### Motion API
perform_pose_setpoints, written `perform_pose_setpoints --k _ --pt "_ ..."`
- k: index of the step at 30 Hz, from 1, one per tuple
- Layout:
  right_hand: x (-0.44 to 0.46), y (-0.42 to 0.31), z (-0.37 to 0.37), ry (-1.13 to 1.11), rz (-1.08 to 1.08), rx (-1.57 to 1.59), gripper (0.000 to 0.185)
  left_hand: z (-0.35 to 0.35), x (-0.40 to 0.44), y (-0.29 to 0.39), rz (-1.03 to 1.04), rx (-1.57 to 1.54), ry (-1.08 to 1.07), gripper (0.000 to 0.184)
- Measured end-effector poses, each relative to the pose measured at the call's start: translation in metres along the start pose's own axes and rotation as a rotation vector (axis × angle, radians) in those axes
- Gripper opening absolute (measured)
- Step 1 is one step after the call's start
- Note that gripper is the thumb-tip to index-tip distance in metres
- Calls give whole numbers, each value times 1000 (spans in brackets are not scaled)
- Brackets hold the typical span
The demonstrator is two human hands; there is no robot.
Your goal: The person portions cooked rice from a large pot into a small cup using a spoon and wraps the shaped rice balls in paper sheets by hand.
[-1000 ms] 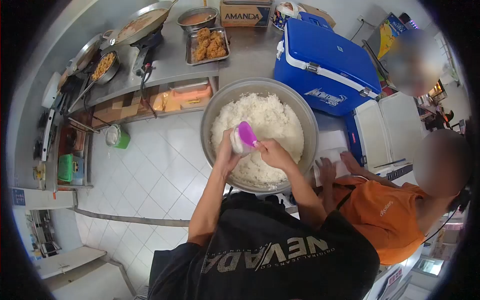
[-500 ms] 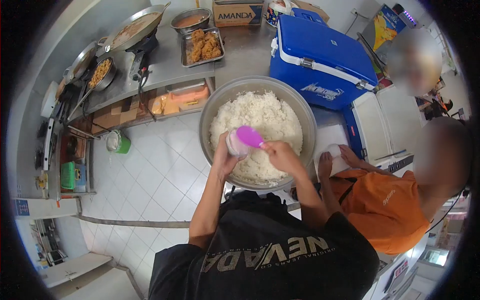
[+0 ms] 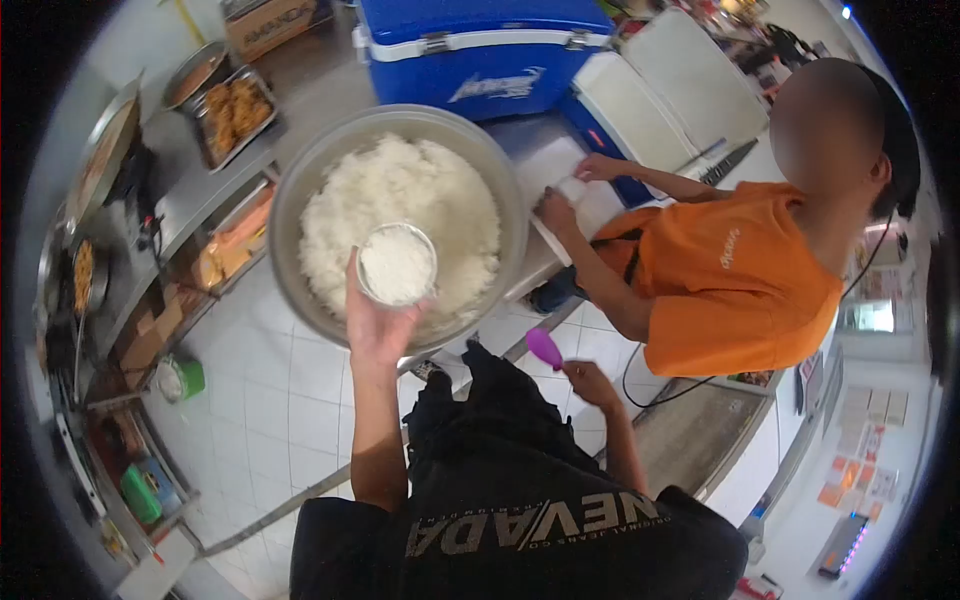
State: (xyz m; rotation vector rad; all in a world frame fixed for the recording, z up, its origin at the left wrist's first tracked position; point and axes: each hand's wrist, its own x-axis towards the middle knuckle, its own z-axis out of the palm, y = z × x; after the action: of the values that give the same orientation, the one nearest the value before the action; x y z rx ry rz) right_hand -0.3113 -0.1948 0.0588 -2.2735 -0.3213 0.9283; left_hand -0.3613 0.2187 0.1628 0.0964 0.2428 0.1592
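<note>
My left hand [image 3: 382,330] is wrapped round a small round cup [image 3: 434,272], held over the near part of a large metal pot [image 3: 511,235]. White cooked rice [image 3: 398,262] fills the cup to about its rim. More rice [image 3: 345,200] is heaped in the pot. Away from the pot, low and to the right beside my body, my right hand [image 3: 592,384] grips a purple rice paddle [image 3: 545,348] by its handle. The paddle's blade points up and left, and nothing touches it.
A co-worker in an orange shirt [image 3: 740,280] stands at the right, hands on a whitish wrap or bag [image 3: 590,200]. Behind the pot sits a blue cooler [image 3: 480,60]. A tray of fried chicken [image 3: 237,115] and a cardboard box [image 3: 270,25] are at the back left.
My right hand has pulled the paddle away from the cup, down to the right of the pot. The cup now faces up, showing rice. The view has turned right.
</note>
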Motion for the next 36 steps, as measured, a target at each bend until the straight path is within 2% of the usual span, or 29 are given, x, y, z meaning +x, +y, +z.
perform_pose_setpoints --k 1,3,5,6,7,8,9,10,15,19,20,21,22,23,24,25,26,27,29,31,33,34,35,36 --pt "-9 40 10 3 61 -48 32 11 8 -17 -53 -14 17 61" --pt "-35 167 54 151 63 -143 30 41 11 -62 -148 -39 72 63" --pt "-67 236 77 75 278 -172 27 35 23 -100 -247 -74 91 65" --pt "-79 321 108 50 120 -363 23 36 29 -118 -287 -82 88 64" --pt "-100 319 104 -7 662 333 20 36 35 -135 -325 -88 80 64" --pt "-112 294 104 0 862 328 20 31 41 -152 -336 -81 16 62" --pt "-125 363 133 -81 882 249 18 27 48 -165 -338 -58 27 61" --pt "-142 387 139 -118 878 181 18 23 53 -178 -336 -39 41 59" --pt "-169 448 149 -142 708 8 23 -2 97 -235 -211 47 138 56" --pt "-166 523 166 -114 516 -162 29 -70 184 -275 -147 113 89 54" --pt "-174 489 139 -145 540 -284 36 -83 214 -282 -112 181 155 52" --pt "-182 448 124 10 734 135 26 -95 244 -289 -76 286 248 51" --pt "-185 362 89 249 888 541 26 -104 274 -290 -18 462 346 50" --pt "-193 357 88 298 886 607 28 -88 293 -288 50 691 421 50" --pt "-200 352 87 347 882 672 30 -72 304 -296 175 1067 423 49" --pt "-216 345 96 447 755 715 33 -33 306 -302 308 1447 488 50" --pt "-226 346 105 462 864 810 36 -109 364 -299 572 1916 175 51" --pt "-231 352 116 470 958 916 39 -180 420 -296 1018 2308 -66 51" --pt "-242 362 158 601 1117 1065 43 -43 380 -323 600 1731 40 51" --pt "-255 411 224 594 1060 1024 45 17 347 -332 491 1532 -19 51" --pt "-265 443 287 684 1084 950 47 5 337 -323 660 1589 -130 50" --pt "-270 368 221 644 1219 972 50 -17 328 -325 850 1826 -92 52" --pt "-268 369 231 665 1220 970 51 -47 322 -327 1060 2057 -36 53" --pt "-260 368 225 632 1143 938 54 -57 312 -317 1111 2170 -45 55"
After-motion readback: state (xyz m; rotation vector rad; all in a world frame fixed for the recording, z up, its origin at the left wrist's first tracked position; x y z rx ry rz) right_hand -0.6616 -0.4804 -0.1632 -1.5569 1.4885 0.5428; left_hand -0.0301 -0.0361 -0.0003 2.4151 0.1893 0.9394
